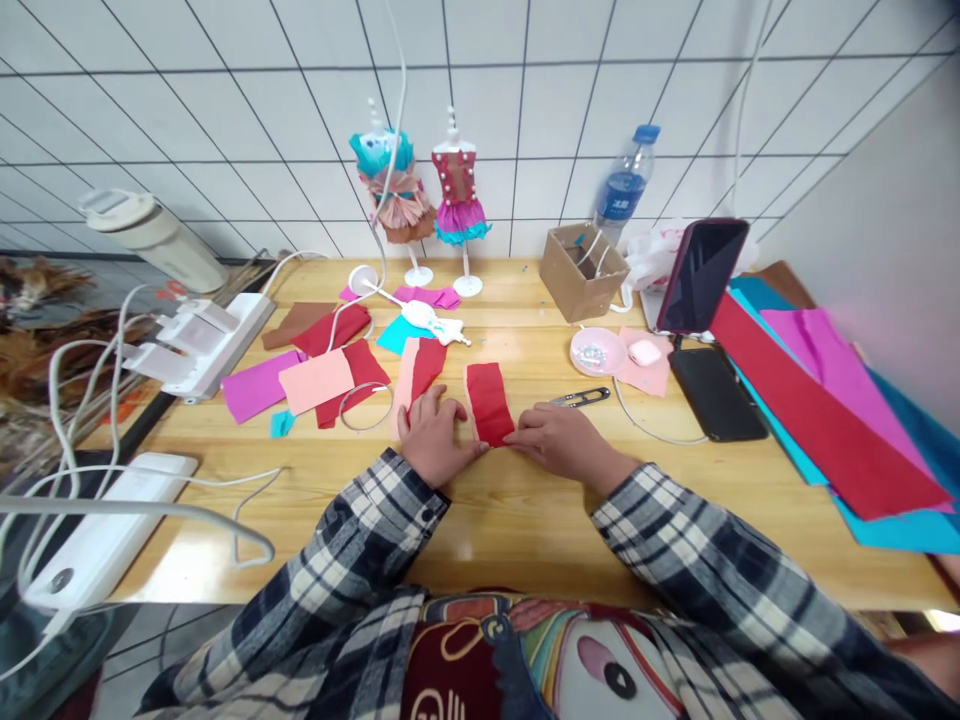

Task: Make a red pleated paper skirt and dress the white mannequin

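A red rectangle of crepe paper (490, 405) lies flat before me, with a pale pink layer showing along its left edge. My left hand (436, 437) rests on the table at its left, fingers apart, the thumb reaching the near left corner. At the near right corner, the fingertips of my right hand (561, 440) are closed on the paper's edge. Another red piece (429, 364) over pale pink lies just beyond my left fingers. Black thread snips (583, 397) lie beyond my right hand.
Small dress forms in a pink skirt (460, 215) and turquoise ruffles (391, 180) stand at the back; a white form (431, 320) lies down. Around are a cardboard box (581, 285), a bead dish (597, 352), phones (716, 392), colored sheets (817, 400), and a cabled power strip (214, 345).
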Demonstrator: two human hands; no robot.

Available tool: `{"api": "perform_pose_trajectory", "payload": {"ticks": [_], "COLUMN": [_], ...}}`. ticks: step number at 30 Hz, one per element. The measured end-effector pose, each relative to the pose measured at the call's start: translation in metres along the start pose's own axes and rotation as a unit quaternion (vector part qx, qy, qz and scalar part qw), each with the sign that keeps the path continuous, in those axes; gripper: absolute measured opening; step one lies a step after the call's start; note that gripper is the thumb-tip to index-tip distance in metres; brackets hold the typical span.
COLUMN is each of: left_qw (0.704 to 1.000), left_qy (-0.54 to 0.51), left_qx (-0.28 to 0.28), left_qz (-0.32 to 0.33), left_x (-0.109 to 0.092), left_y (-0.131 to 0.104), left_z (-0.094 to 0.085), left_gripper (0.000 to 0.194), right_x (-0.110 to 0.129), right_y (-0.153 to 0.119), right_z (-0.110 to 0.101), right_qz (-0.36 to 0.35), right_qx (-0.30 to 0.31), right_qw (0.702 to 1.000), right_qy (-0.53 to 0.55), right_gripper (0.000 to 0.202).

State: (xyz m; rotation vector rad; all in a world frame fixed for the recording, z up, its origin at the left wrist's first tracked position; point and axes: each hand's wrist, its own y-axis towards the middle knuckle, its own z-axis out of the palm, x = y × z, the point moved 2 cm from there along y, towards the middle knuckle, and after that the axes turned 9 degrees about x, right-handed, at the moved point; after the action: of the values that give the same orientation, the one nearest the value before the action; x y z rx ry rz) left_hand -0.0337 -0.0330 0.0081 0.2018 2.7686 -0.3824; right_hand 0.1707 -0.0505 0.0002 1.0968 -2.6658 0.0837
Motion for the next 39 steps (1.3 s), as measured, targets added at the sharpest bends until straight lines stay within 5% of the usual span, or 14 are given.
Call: {"api": "perform_pose_trajectory", "payload": {"ticks": [4,8,15,25,29,33,39], "left_qw": [0.988,0.961,0.947,0.953,0.960,0.964,0.963], "left_qy": [0.014,0.068,0.135,0.087,0.058,0.055,0.055], "left_qx": [-0.048,-0.008,-0.012,-0.041,-0.055,-0.080,-0.095], "left_qz": [0.144,0.269,0.291,0.289,0.267,0.246,0.245], "left_x": [-0.003,-0.009,-0.016,-0.016,-0.018,-0.022,-0.026], "left_y": [-0.007,-0.009,-0.004,-0.008,-0.010,-0.011,-0.014], "left_z": [-0.007,-0.009,-0.010,-0.026,-0.032,-0.038,-0.044], "left_gripper": [0.036,0.017,0.026,0.020,0.033,0.017,0.019], "right_x": [-0.002,-0.003,-0.003,0.003,0.006,0.009,0.010], "right_y": [0.007,0.012,0.011,0.012,0.013,0.012,0.009], "right_z": [0.000,-0.001,-0.005,-0.015,-0.023,-0.032,-0.044], "right_qz": [0.025,0.043,0.069,0.105,0.123,0.128,0.138], "right_qx": [0.022,0.034,0.047,-0.051,-0.073,-0.104,-0.115], "right_qw": [0.999,0.997,0.991,0.983,0.970,0.962,0.962], "right_qy": [0.022,0.049,0.100,0.142,0.195,0.218,0.204], "right_gripper": [0.022,0.019,0.020,0.014,0.012,0.011,0.009]}}
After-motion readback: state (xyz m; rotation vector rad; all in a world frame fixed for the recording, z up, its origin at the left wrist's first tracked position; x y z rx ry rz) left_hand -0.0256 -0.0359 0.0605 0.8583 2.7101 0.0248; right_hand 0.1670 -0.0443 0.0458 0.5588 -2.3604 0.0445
